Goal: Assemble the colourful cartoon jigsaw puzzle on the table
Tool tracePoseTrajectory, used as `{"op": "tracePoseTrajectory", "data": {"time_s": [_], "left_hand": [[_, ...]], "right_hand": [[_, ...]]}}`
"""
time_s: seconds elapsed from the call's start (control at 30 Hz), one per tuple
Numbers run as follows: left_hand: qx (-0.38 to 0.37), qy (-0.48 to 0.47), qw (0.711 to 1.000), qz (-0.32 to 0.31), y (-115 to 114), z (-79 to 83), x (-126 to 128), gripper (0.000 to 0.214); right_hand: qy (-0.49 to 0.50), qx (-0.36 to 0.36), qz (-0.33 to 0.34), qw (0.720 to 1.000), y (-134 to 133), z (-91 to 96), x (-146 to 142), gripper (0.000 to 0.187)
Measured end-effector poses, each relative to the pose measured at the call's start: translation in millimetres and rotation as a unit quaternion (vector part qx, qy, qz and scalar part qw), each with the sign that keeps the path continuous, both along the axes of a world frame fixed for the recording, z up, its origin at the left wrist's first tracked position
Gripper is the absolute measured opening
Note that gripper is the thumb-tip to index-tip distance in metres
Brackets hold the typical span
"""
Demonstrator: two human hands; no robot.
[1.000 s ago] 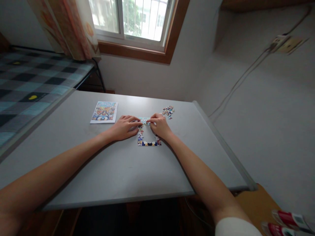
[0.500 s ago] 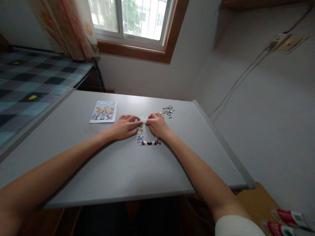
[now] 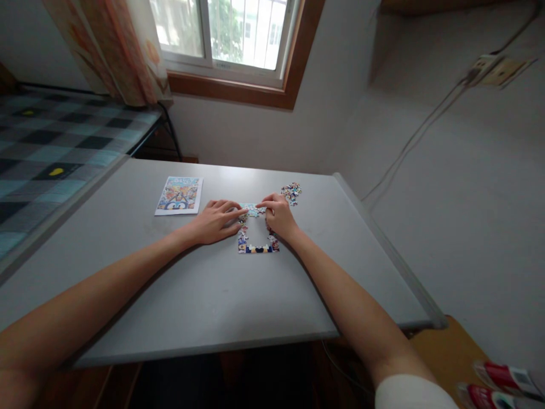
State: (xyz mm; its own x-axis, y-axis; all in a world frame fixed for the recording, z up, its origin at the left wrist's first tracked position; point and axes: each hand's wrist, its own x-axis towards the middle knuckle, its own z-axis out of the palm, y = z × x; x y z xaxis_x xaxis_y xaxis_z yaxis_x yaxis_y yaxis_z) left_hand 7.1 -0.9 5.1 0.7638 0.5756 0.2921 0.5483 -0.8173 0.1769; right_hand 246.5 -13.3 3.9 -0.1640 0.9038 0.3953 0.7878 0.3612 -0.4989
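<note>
A partly joined jigsaw puzzle (image 3: 259,250) lies on the table as a rectangular frame of pieces with a bare middle. My left hand (image 3: 219,221) rests flat beside its upper left side, fingers stretched out and fingertips on the edge pieces. At the upper right of the frame is my right hand (image 3: 280,217), its index finger extended onto the pale blue top pieces and its other fingers curled under. I see no piece held in either hand. Just beyond the right hand sits a small pile of loose puzzle pieces (image 3: 292,192).
A printed picture sheet (image 3: 179,196) lies left of the puzzle on the grey table (image 3: 204,307). A checked bed (image 3: 63,136) stands at the left, a window at the back. Cables (image 3: 413,133) hang along the right wall. Red-labelled containers (image 3: 506,378) are at the lower right.
My right hand has shifted slightly right and its index finger has straightened, uncovering more of the puzzle's top row and inner gap. My left hand stays nearly still.
</note>
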Motion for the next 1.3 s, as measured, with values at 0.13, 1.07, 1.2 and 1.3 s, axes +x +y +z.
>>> {"op": "tracePoseTrajectory", "data": {"time_s": [0.13, 1.07, 1.2, 1.3], "left_hand": [[-0.006, 0.012, 1.000, -0.002, 0.2, 0.6, 1.3, 0.047], [0.015, 0.022, 1.000, 0.012, -2.4, 2.2, 3.0, 0.047], [0.011, 0.035, 0.999, 0.015, -1.6, 3.1, 3.9, 0.047], [0.012, 0.036, 0.999, 0.013, -1.2, 3.6, 4.2, 0.047]], "right_hand": [[-0.030, -0.015, 0.027, 0.999, -2.9, -1.2, -3.2, 0.042], [0.007, -0.012, -0.003, 1.000, -5.5, -0.7, -13.8, 0.040], [-0.032, -0.024, 0.012, 0.999, -7.2, 0.1, -17.2, 0.036], [-0.071, -0.024, 0.024, 0.997, -10.3, 3.4, -18.0, 0.031]]}}
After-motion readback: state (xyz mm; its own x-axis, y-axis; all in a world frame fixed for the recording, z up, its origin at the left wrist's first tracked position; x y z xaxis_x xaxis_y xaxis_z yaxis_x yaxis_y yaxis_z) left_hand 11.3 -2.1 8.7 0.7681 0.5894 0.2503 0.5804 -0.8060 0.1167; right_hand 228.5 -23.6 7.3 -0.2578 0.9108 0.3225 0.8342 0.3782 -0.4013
